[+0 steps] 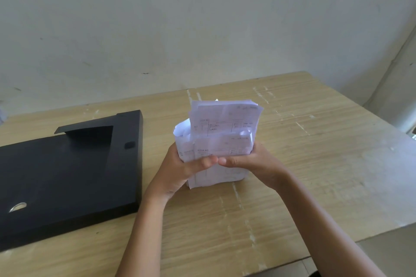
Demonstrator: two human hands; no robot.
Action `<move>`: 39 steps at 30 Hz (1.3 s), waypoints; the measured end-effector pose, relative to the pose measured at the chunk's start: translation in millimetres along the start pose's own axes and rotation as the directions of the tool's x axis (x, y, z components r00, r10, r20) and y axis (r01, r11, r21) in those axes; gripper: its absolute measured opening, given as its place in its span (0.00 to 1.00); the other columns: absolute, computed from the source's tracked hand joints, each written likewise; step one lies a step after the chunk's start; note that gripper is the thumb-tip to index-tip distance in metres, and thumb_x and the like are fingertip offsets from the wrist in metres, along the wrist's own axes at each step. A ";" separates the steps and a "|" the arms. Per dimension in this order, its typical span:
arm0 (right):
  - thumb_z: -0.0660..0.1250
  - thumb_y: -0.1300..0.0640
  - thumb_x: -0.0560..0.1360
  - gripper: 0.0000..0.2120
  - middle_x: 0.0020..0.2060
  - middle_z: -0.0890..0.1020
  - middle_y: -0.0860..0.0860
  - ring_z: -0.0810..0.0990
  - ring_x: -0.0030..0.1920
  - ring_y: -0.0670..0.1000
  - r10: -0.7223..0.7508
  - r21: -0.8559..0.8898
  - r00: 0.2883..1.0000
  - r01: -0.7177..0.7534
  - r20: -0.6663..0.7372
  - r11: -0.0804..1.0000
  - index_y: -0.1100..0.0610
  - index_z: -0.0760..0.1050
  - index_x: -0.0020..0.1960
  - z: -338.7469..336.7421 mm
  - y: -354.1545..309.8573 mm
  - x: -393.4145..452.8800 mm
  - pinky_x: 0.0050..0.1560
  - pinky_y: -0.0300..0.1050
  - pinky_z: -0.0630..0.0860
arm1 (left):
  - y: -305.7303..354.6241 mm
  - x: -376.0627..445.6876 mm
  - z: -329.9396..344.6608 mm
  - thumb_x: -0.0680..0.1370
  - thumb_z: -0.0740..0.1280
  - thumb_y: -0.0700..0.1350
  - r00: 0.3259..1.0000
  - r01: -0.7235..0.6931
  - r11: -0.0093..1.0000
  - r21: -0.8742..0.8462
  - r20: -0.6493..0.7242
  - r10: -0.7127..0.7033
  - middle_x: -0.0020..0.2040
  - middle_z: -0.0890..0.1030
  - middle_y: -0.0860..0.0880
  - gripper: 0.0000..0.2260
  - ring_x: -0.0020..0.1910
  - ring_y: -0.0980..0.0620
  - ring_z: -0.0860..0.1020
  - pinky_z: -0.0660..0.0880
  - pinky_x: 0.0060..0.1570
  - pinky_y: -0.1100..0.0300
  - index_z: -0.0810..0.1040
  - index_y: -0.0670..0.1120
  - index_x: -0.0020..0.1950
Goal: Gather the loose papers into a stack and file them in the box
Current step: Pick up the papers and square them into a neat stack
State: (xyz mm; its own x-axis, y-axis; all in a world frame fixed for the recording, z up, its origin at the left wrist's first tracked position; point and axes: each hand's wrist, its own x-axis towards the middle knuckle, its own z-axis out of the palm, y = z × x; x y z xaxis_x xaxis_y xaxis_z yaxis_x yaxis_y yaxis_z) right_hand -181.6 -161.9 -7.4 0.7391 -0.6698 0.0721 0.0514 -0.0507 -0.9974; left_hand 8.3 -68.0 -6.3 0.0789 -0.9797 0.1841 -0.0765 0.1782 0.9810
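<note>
With thumbs meeting, both hands [225, 164] round upright papers [221, 132] above table [315, 164].

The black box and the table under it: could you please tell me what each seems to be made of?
The black box looks like matte plastic or coated board: flat and dull, with a metal-looking ring at one corner. The table looks like wood-grain laminate: pale streaked grain, with white scuffs where the surface has worn.
</note>
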 end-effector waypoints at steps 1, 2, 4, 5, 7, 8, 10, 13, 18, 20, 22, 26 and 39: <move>0.74 0.65 0.73 0.22 0.61 0.82 0.58 0.80 0.63 0.58 -0.003 -0.003 1.000 0.003 0.019 1.000 0.58 0.77 0.65 -0.7 -0.1 0.3 0.67 0.61 0.74 | 2.2 -0.3 0.3 0.70 0.77 0.47 1.000 0.002 1.000 -0.013 0.013 -0.002 0.57 0.87 0.46 0.18 0.61 0.49 0.84 0.80 0.58 0.57 0.85 0.49 0.60; 0.74 0.66 0.73 0.22 0.61 0.82 0.58 0.80 0.63 0.58 -0.005 -0.011 1.000 0.006 0.028 1.000 0.58 0.76 0.65 -0.5 -1.2 0.0 0.67 0.60 0.74 | 2.4 -0.5 0.6 0.70 0.77 0.48 1.000 -0.003 1.000 -0.013 0.029 0.004 0.58 0.87 0.46 0.17 0.62 0.49 0.84 0.80 0.59 0.56 0.85 0.54 0.59; 0.74 0.66 0.73 0.21 0.60 0.83 0.58 0.81 0.63 0.57 -0.010 -0.018 1.000 0.010 0.010 1.000 0.58 0.77 0.65 0.4 -2.1 -0.2 0.65 0.57 0.76 | 2.5 -0.4 1.5 0.71 0.76 0.49 0.999 -0.012 1.000 -0.003 0.034 0.012 0.57 0.87 0.49 0.14 0.61 0.51 0.84 0.80 0.61 0.56 0.86 0.59 0.55; 0.75 0.65 0.72 0.21 0.59 0.83 0.57 0.81 0.62 0.57 -0.011 -0.015 1.000 0.011 -0.025 1.000 0.58 0.77 0.64 1.2 -1.7 -0.6 0.64 0.56 0.77 | 3.3 -0.4 2.2 0.71 0.76 0.50 1.000 -0.006 1.000 -0.007 0.017 0.006 0.57 0.88 0.50 0.13 0.60 0.52 0.84 0.81 0.60 0.56 0.86 0.60 0.54; 0.77 0.63 0.71 0.21 0.56 0.85 0.55 0.83 0.59 0.56 -0.005 0.005 0.990 0.006 -0.142 1.000 0.57 0.79 0.62 2.8 -0.2 -1.8 0.60 0.56 0.80 | 1.0 0.9 2.0 0.72 0.77 0.50 0.999 0.011 1.000 -0.024 -0.044 -0.012 0.58 0.87 0.50 0.14 0.60 0.51 0.84 0.82 0.57 0.55 0.85 0.60 0.57; 0.78 0.62 0.70 0.21 0.55 0.86 0.55 0.84 0.57 0.56 -0.014 0.009 0.980 0.016 -0.200 1.000 0.57 0.79 0.62 4.1 1.3 -2.4 0.58 0.57 0.81 | 0.0 1.6 2.0 0.73 0.78 0.49 0.996 0.015 1.000 -0.026 -0.089 -0.017 0.58 0.87 0.50 0.15 0.60 0.50 0.85 0.83 0.56 0.54 0.85 0.59 0.59; 0.79 0.61 0.69 0.24 0.55 0.86 0.55 0.85 0.55 0.55 -0.073 -0.023 0.955 0.069 -0.289 0.997 0.57 0.77 0.63 7.6 5.5 -3.4 0.54 0.58 0.83 | -0.7 2.3 3.2 0.74 0.79 0.48 0.982 0.019 0.999 -0.040 -0.188 -0.026 0.57 0.88 0.50 0.17 0.58 0.50 0.86 0.83 0.53 0.55 0.83 0.53 0.62; 0.80 0.61 0.68 0.35 0.57 0.83 0.53 0.85 0.56 0.53 -0.146 -0.068 0.907 0.130 -0.394 0.989 0.50 0.65 0.68 14.4 12.4 -1.8 0.51 0.54 0.84 | -3.9 2.9 3.6 0.74 0.78 0.53 0.967 0.016 0.993 -0.120 -0.249 -0.046 0.58 0.87 0.48 0.23 0.58 0.49 0.85 0.83 0.53 0.54 0.80 0.48 0.66; 0.78 0.65 0.69 0.48 0.59 0.81 0.53 0.84 0.57 0.50 -0.146 -0.012 0.904 0.154 -0.402 0.988 0.42 0.47 0.71 21.7 16.7 1.3 0.54 0.50 0.83 | -5.6 2.8 2.9 0.74 0.67 0.60 0.966 0.033 0.963 -0.268 -0.237 -0.100 0.63 0.85 0.43 0.29 0.62 0.43 0.83 0.81 0.57 0.50 0.77 0.45 0.70; 0.79 0.64 0.69 0.42 0.59 0.81 0.51 0.84 0.58 0.51 -0.151 -0.024 0.905 0.155 -0.398 0.988 0.50 0.56 0.73 22.9 13.0 -0.3 0.53 0.49 0.83 | -5.1 3.2 2.4 0.72 0.72 0.57 0.964 0.029 0.972 -0.234 -0.251 -0.089 0.60 0.86 0.44 0.27 0.60 0.45 0.85 0.82 0.53 0.53 0.79 0.45 0.68; 0.78 0.60 0.71 0.29 0.57 0.84 0.52 0.84 0.57 0.51 -0.154 -0.104 0.916 0.124 -0.370 0.987 0.55 0.70 0.67 22.2 9.5 0.2 0.52 0.51 0.84 | -4.3 4.6 4.8 0.72 0.79 0.52 0.963 0.047 0.985 -0.166 -0.255 -0.089 0.56 0.88 0.47 0.22 0.56 0.49 0.86 0.83 0.50 0.57 0.81 0.47 0.64; 0.70 0.38 0.73 0.31 0.60 0.78 0.44 0.80 0.59 0.39 -0.085 -0.078 0.924 0.061 -0.373 0.995 0.54 0.67 0.68 21.5 11.2 1.5 0.55 0.47 0.80 | -5.6 8.6 9.5 0.69 0.81 0.43 0.924 0.073 0.992 -0.102 -0.367 -0.106 0.51 0.89 0.51 0.17 0.50 0.53 0.87 0.83 0.44 0.60 0.84 0.47 0.56; 0.49 0.47 0.85 0.21 0.44 0.78 0.53 0.77 0.44 0.50 -0.111 -0.048 0.887 0.100 -0.448 0.994 0.62 0.71 0.51 26.1 8.2 -2.0 0.49 0.46 0.75 | -10.2 11.8 12.2 0.68 0.80 0.42 0.929 0.100 0.987 -0.124 -0.344 -0.137 0.49 0.89 0.51 0.13 0.49 0.52 0.88 0.83 0.46 0.58 0.85 0.48 0.50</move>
State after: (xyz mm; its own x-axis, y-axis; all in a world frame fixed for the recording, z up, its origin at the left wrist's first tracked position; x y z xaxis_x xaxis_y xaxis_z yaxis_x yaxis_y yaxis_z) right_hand -165.2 -141.6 -15.8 0.3495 -0.9203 0.1757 0.0925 -0.1528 -0.9839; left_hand -2.1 -82.5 -14.9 0.4258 -0.9030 0.0572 0.0554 0.0892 0.9945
